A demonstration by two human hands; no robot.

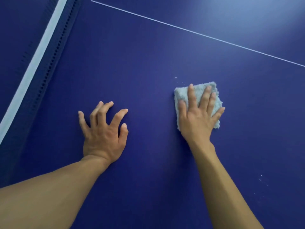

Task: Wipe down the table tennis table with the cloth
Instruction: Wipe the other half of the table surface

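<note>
On the blue table (148,63) we are pressing the cloth (180,94) under our flat right hand (198,118) — left hand (104,134) resting on its fingertips, empty.

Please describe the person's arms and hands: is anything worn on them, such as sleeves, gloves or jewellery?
Nothing worn shows. The left hand and the right hand have no gloves or rings; the left forearm and right forearm are bare, with no sleeve, watch or bracelet in view.

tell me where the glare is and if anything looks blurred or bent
Head view: pale glare washes the table at far right; the net at left is soft and smeared; the cloth and right hand are fairly sharp; the white line looks straight.
</note>
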